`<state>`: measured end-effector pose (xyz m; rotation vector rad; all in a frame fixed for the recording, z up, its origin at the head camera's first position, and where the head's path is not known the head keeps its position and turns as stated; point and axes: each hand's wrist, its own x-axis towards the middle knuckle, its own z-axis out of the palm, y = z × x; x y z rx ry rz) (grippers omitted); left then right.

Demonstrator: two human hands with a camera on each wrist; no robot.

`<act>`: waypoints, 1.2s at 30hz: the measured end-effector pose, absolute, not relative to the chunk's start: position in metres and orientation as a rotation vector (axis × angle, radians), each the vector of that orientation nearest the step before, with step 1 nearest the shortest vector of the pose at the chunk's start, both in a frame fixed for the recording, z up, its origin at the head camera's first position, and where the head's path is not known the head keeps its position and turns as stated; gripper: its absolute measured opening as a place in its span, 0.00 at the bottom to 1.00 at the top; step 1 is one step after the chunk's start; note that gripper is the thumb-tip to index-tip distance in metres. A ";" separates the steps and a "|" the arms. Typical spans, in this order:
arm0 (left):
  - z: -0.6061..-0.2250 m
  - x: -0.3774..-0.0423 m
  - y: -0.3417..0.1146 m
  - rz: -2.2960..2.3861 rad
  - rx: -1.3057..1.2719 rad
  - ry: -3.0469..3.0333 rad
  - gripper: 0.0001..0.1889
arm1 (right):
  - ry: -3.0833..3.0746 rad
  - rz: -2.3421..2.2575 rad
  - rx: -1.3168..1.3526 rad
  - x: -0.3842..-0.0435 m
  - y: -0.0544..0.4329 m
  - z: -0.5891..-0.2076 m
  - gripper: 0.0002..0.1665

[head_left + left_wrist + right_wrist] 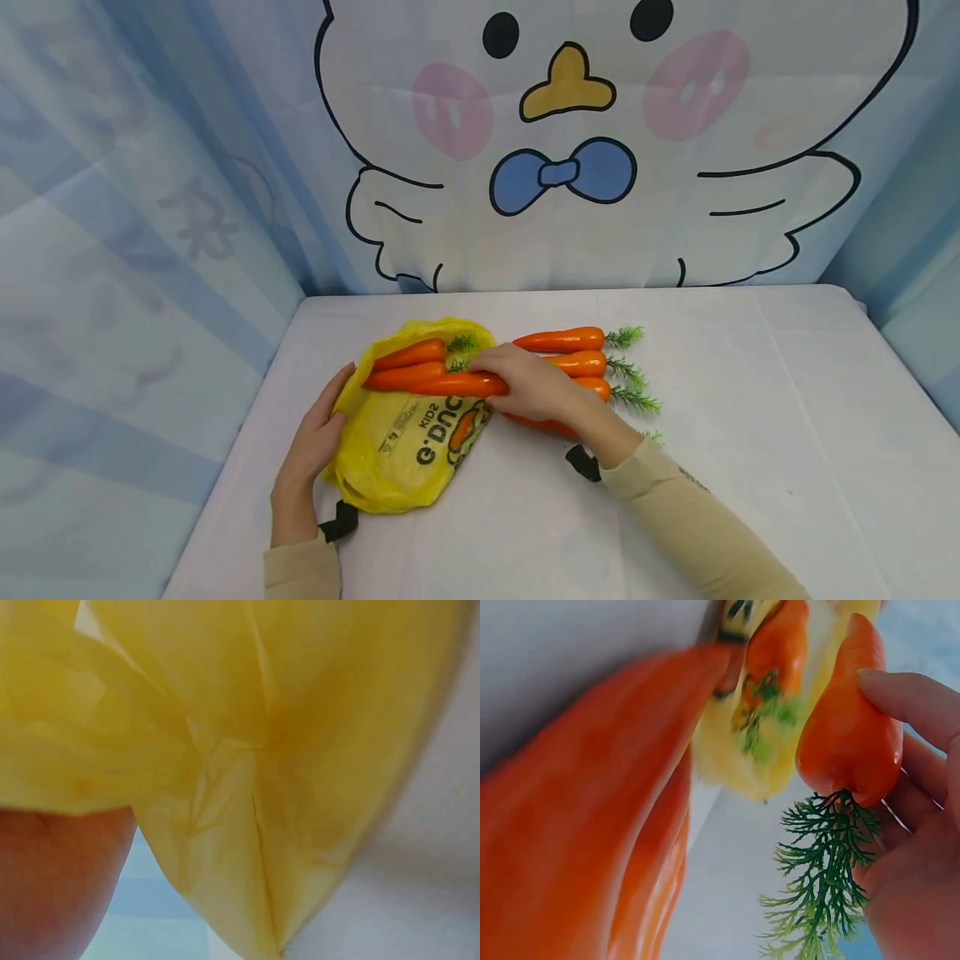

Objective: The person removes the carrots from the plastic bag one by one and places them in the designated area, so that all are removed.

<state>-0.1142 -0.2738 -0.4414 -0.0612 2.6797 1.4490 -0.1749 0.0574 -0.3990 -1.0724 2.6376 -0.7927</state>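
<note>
To the right of the right hand [536,383], the white desk [750,375] goes on a long way before its edge. The left hand [318,433] is near the left edge, where a blue curtain [150,292] hangs. The back edge is well ahead of both hands, with another curtain behind it.

The right hand pinches a carrot [465,384] between its thumb and fingers and has it over the open mouth of a yellow bag [382,425]. This carrot is shiny and orange, with a thin tip that points left, away from the hand. Bushy green leaves [825,855] stick out of its fat end. The left hand grips the left side of the bag; I cannot see all its fingers. The bag is thin and crinkly, with black letters.

Two more carrots [412,354] lie in the bag, just to the left of the right hand. The held carrot covers a bit of the nearer one. Four other carrots [566,340] lie in a row under and beside the right hand, with their leaves pointing right. The right hand and wrist hide parts of them. Tan sleeves [697,517] cover both arms.
</note>
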 end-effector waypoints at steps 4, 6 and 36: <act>-0.441 -0.114 -0.273 1.441 -0.075 2.679 0.35 | 2.657 -0.824 -1.043 -0.177 0.076 -0.397 0.25; -0.441 -0.114 -0.273 1.438 -0.081 2.679 0.35 | 2.669 -0.844 -1.049 -0.179 0.086 -0.396 0.24; -0.442 -0.114 -0.274 1.425 -0.091 2.688 0.35 | 2.861 -0.851 -0.928 -0.202 0.234 -0.397 0.24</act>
